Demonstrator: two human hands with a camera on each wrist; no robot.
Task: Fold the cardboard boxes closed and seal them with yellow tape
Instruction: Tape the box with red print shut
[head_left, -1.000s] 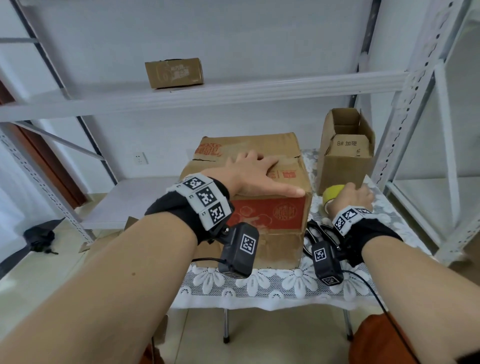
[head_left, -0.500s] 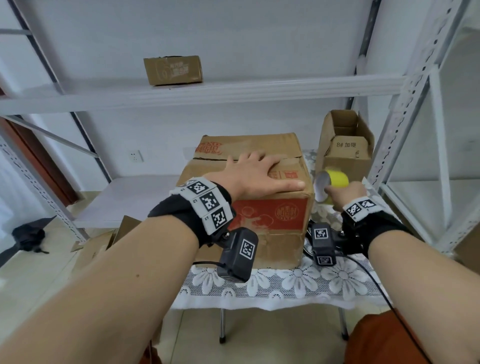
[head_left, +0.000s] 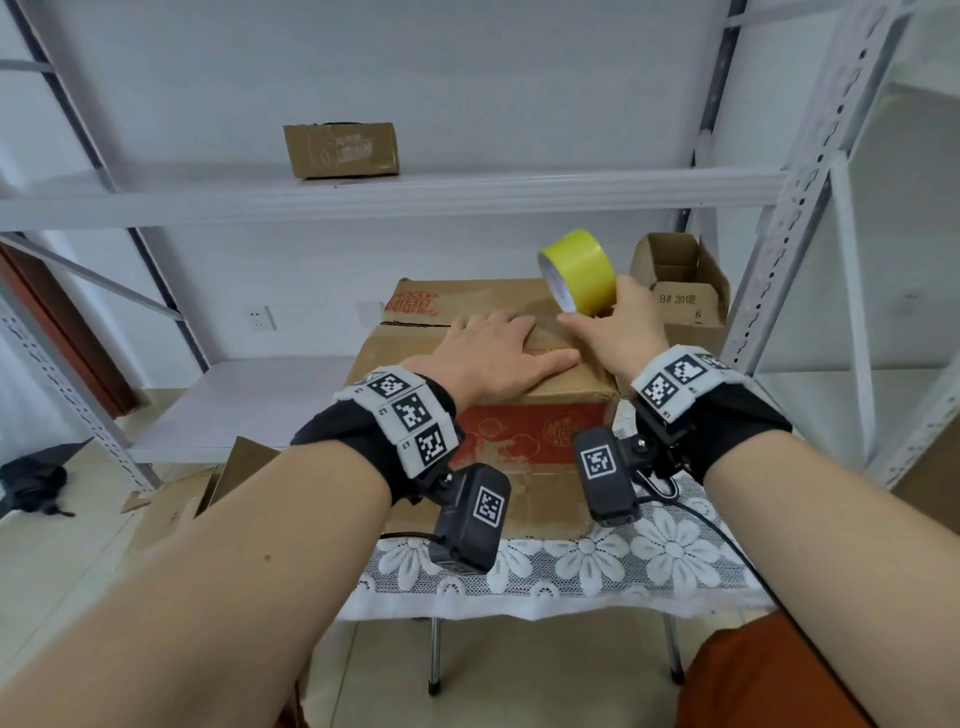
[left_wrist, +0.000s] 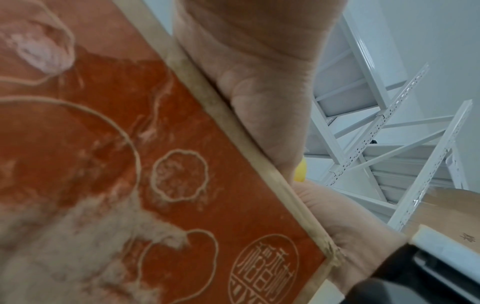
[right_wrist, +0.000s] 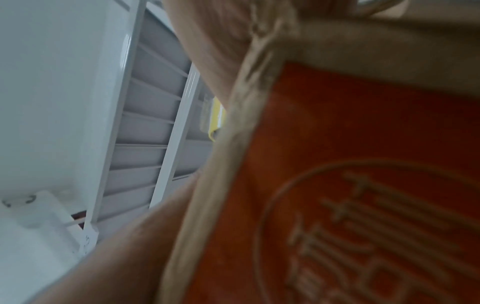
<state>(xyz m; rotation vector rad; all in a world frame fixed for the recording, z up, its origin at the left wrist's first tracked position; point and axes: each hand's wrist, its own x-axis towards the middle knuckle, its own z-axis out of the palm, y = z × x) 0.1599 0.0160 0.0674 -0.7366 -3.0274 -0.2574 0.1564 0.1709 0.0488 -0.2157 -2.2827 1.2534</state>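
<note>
A large cardboard box (head_left: 483, 441) with a red printed front stands on the table, its top flaps folded down. My left hand (head_left: 498, 353) lies flat on the near flap with straight fingers and presses it down. My right hand (head_left: 618, 327) grips a roll of yellow tape (head_left: 576, 273) and holds it above the box's top right part. The left wrist view shows the red front (left_wrist: 130, 164) close up, with my palm (left_wrist: 259, 82) over the top edge. A sliver of the yellow tape (right_wrist: 217, 117) shows in the blurred right wrist view.
A smaller open cardboard box (head_left: 680, 291) stands at the table's back right. Another closed box (head_left: 340, 149) sits on the white metal shelf (head_left: 415, 192) above. A lace cloth (head_left: 597, 571) covers the table. Flattened cardboard (head_left: 197, 499) lies on the floor at the left, beside a shelf post (head_left: 789, 208).
My right hand has lifted the yellow tape from the table beside the box up and left, over the box's top. The left hand stays pressed on the flap.
</note>
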